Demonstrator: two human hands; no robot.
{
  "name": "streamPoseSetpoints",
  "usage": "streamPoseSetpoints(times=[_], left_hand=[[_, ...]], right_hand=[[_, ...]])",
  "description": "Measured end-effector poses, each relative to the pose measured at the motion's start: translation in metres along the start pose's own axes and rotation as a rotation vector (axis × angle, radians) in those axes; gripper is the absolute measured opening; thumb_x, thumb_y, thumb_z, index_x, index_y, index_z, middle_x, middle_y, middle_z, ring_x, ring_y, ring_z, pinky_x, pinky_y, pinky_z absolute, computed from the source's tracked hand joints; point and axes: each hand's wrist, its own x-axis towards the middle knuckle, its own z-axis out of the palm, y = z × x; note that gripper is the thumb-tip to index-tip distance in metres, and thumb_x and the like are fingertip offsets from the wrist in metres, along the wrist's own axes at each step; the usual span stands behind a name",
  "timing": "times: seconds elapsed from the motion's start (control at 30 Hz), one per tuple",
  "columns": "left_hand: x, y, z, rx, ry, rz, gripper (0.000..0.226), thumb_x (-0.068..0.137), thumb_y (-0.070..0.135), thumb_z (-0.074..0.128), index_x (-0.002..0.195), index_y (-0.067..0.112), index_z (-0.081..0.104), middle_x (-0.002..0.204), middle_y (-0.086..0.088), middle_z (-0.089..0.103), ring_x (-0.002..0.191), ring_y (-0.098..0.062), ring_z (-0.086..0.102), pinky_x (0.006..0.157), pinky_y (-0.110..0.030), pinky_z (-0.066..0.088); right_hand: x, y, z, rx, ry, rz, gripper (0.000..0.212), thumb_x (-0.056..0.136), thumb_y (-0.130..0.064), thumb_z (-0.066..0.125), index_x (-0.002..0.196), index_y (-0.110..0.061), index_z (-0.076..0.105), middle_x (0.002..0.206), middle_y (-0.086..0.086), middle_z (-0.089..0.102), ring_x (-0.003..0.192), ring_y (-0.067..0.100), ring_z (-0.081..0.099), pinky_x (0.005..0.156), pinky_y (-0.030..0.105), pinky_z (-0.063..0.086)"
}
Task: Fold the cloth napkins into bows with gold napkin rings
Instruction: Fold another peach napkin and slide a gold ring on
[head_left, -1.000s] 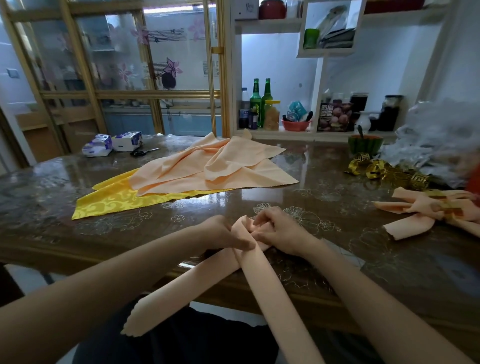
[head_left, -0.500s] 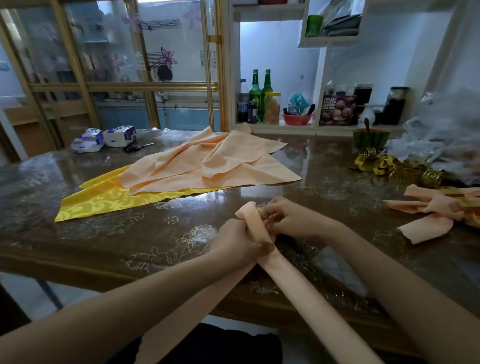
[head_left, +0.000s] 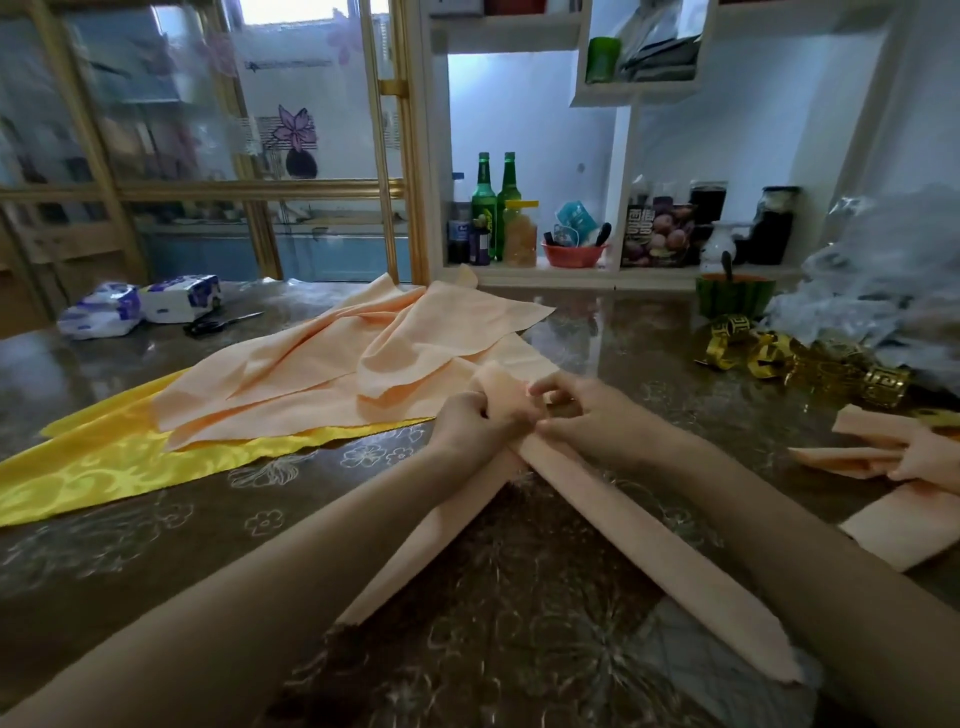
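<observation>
Matt peach cloth napkin (head_left: 644, 540), satiny yellow cloth (head_left: 104, 467), shiny gold metal-looking rings (head_left: 810, 358), glossy table (head_left: 156, 551).

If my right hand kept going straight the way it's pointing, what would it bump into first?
Your right hand points forward-left, so it would first meet the left hand, both gripping the folded napkin. Past that, probably the loose peach napkin pile; depth unclear.

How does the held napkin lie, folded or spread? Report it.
Folded: the napkin is a narrow band bent at its middle, where left hand and right hand grip it.
</observation>
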Motion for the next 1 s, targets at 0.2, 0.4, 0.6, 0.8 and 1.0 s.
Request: streamPoseSetpoints(times=[0.2,0.4,0.6,0.8,1.0], left_hand=[[0.041,-0.014,0.015,0.610,0.148,0.003,0.057,0.083,0.061,0.053,0.086,0.005,0.066,0.092,-0.011,0.065,0.081,-0.024,0.057,0.061,-0.031,0.041],[0.036,-0.010,-0.002,0.772,0.004,-0.018,0.049,0.094,0.051,0.039,0.103,0.009,0.063,0.105,-0.010,0.060,0.095,-0.025,0.054,0.082,-0.035,0.046],[0.020,0.000,-0.029,0.730,-0.254,-0.127,0.020,0.085,0.029,0.064,0.098,0.013,0.060,0.097,-0.004,0.061,0.084,-0.016,0.056,0.071,-0.026,0.047],[0.023,-0.008,-0.014,0.590,-0.142,0.066,0.020,0.085,0.018,0.063,0.092,-0.001,0.065,0.092,-0.013,0.063,0.070,-0.018,0.049,0.068,-0.034,0.047],[0.008,-0.002,0.001,0.645,0.157,0.426,0.050,0.087,0.022,0.053,0.135,0.017,0.041,0.135,-0.007,0.044,0.124,-0.025,0.041,0.102,-0.037,0.036]], right_hand=[[0.012,0.031,0.026,-0.434,0.096,-0.015,0.040,0.097,-0.028,0.043,0.136,-0.023,0.043,0.130,0.009,0.042,0.121,0.025,0.043,0.100,0.035,0.039],[0.005,0.029,0.026,-0.504,0.195,0.004,0.034,0.096,-0.032,0.043,0.126,-0.017,0.046,0.118,0.005,0.048,0.105,0.020,0.050,0.082,0.033,0.042],[-0.001,0.028,0.027,-0.355,0.215,-0.003,0.024,0.095,-0.022,0.045,0.119,-0.022,0.044,0.117,0.000,0.052,0.104,0.016,0.052,0.084,0.032,0.045],[0.001,0.023,0.029,-0.205,0.210,-0.079,0.021,0.096,-0.019,0.048,0.116,-0.020,0.053,0.100,-0.004,0.053,0.090,0.011,0.052,0.067,0.019,0.041],[0.011,0.034,0.034,-0.326,0.268,-0.069,0.022,0.093,-0.015,0.050,0.113,-0.014,0.058,0.098,-0.006,0.042,0.096,0.012,0.046,0.077,0.023,0.034]])
